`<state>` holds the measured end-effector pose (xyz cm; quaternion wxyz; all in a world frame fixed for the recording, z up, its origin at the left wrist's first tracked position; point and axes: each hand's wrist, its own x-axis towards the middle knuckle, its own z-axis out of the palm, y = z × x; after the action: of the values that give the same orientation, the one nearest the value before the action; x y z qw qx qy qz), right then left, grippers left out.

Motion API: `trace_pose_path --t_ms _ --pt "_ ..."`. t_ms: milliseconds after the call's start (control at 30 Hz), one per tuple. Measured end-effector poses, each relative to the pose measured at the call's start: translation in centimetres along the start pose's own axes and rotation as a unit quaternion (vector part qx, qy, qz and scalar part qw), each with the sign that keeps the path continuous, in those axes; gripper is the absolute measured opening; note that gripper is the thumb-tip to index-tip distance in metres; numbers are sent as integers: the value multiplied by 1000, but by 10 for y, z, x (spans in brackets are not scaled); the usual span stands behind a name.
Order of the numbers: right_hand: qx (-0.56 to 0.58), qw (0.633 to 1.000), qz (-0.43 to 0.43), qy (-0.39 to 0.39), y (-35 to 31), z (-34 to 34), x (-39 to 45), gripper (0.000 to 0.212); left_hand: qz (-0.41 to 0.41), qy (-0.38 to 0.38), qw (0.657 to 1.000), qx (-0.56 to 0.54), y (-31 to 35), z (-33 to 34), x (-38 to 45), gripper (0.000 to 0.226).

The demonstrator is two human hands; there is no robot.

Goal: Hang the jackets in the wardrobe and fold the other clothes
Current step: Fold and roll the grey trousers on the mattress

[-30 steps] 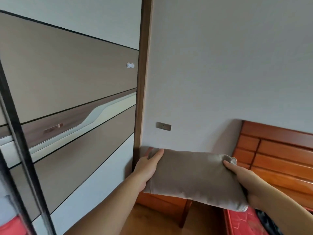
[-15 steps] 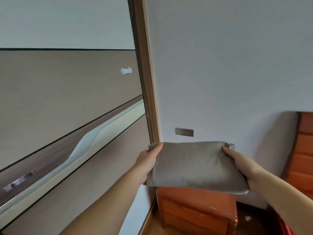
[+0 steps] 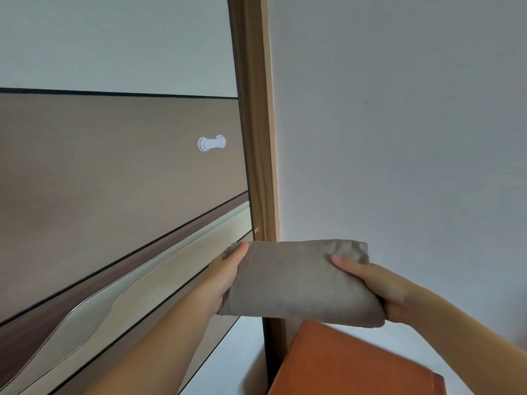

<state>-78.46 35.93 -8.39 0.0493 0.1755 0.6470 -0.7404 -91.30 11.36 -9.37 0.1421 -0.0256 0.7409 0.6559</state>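
Observation:
A folded beige garment (image 3: 299,280) is held in the air in front of me, above the orange nightstand. My left hand (image 3: 222,277) grips its left end, thumb on top. My right hand (image 3: 379,289) grips its right end, thumb on top and fingers hidden beneath. The wardrobe's sliding door (image 3: 114,181), in beige, brown and cream bands, fills the left half of the view and is closed there. No jackets are in view.
A brown wooden frame post (image 3: 259,138) ends the wardrobe, with a bare grey wall (image 3: 399,124) to its right. A small white knob (image 3: 211,143) sticks out of the door. An orange wooden nightstand (image 3: 342,363) stands below the garment.
My view has swung left and closer to the wardrobe; the bed headboard and wall socket have left the frame. Both hands still hold the folded garment, now over the nightstand top.

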Motion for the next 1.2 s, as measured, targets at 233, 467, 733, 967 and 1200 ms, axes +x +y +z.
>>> trace_pose_path --t_ms 233,467,733,967,1200 --pt "33 999 37 12 -35 -27 101 46 5 -60 998 9 38 37 120 46" --pt "106 994 21 32 -59 -50 191 40 65 -99 989 88 73 55 199 54" --pt "194 980 -41 33 -107 -90 264 22 151 -10 969 195 108 79 267 29" --pt "175 981 -52 70 -116 -104 306 30 279 21 444 851 113 92 321 29" --pt "153 986 -30 55 -114 -100 325 36 78 -55 155 983 108 110 344 71"
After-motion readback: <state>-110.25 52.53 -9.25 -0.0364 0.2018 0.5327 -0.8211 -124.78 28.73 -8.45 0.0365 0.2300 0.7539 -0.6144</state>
